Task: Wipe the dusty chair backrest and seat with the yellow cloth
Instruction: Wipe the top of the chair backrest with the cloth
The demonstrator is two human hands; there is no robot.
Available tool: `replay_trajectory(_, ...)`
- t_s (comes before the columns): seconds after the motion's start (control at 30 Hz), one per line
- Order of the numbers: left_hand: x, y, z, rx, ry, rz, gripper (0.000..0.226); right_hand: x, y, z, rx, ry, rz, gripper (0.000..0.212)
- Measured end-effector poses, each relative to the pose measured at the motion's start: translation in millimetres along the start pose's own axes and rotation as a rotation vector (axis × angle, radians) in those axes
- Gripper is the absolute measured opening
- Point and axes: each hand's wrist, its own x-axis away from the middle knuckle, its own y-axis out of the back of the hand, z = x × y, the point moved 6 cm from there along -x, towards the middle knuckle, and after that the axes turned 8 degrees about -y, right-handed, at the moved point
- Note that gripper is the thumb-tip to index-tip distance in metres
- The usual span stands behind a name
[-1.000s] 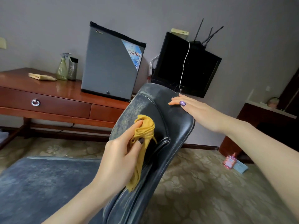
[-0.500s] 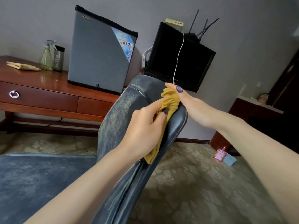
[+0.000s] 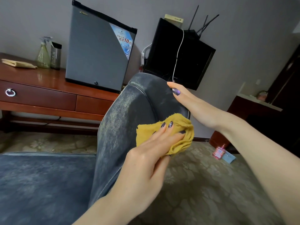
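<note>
The dusty dark-blue chair backrest [image 3: 123, 114] rises in the middle of the head view, and its seat [image 3: 40, 184] spreads out at lower left. My left hand [image 3: 146, 163] presses the bunched yellow cloth [image 3: 178, 138] against the backrest's right side, fingers on top and thumb tucked under the cloth's lower edge. My right hand [image 3: 194, 104] holds the backrest's upper right edge, with the thumb on the front face. Its other fingers are hidden behind the backrest. Grey dust streaks cover the backrest's left half.
A wooden desk [image 3: 40, 88] behind the chair carries a grey mini fridge [image 3: 97, 52], a spray bottle [image 3: 43, 54], a dark tumbler [image 3: 56, 56] and a folded cloth [image 3: 18, 63]. A black TV [image 3: 178, 52] leans on the wall. A pink bottle [image 3: 219, 152] lies on the carpet.
My left hand slid the cloth down from the backrest's top edge to its right side. My right hand let go of the cloth and now holds the upper edge.
</note>
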Motion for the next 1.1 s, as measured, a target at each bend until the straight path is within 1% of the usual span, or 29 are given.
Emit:
replay_trajectory(0.03, 4, -1, 0, -0.015, -0.006, 0.009, 0.056, 1, -1, -5, 0.071, 0.027, 0.006, 0.085)
replay_trajectory(0.07, 5, -1, 3, -0.030, -0.014, 0.009, 0.056, 18, 3, -5, 0.073, 0.047, 0.020, 0.083)
replay_trajectory(0.1, 6, -2, 7, -0.048, -0.006, 0.010, 0.056, 34, 4, 6, 0.033, 0.017, 0.032, 0.079)
replay_trajectory(0.2, 13, -1, 6, -0.036, -0.013, 0.027, 0.055, 78, 8, 44, -0.032, 0.002, 0.047, 0.062)
replay_trajectory(0.27, 15, 1, 8, -0.040, -0.002, 0.045, 0.054, 84, 10, 43, -0.014, 0.018, 0.020, 0.054)
replay_trajectory(0.37, 22, 2, 11, -0.053, -0.003, 0.081, 0.052, 85, 8, 49, 0.022, -0.023, 0.006, 0.049)
replay_trajectory(0.47, 29, 3, 12, -0.076, 0.012, 0.077, 0.052, 97, 7, 53, 0.138, 0.020, -0.068, 0.048)
replay_trajectory(0.67, 45, 4, 22, -0.081, 0.071, 0.084, 0.053, 120, -8, 66, 0.482, 0.132, -0.164, 0.050)
replay_trajectory(0.73, 52, 4, 26, -0.087, 0.091, 0.088, 0.054, 124, -12, 67, 0.535, 0.159, -0.195, 0.048)
replay_trajectory(0.93, 72, -4, 42, -0.075, 0.179, 0.116, 0.063, 122, -14, 59, 0.548, 0.145, -0.187, 0.046)
replay_trajectory(1.1, 88, -12, 58, -0.120, 0.227, 0.201, 0.061, 114, -19, 50, 0.487, 0.107, -0.197, 0.044)
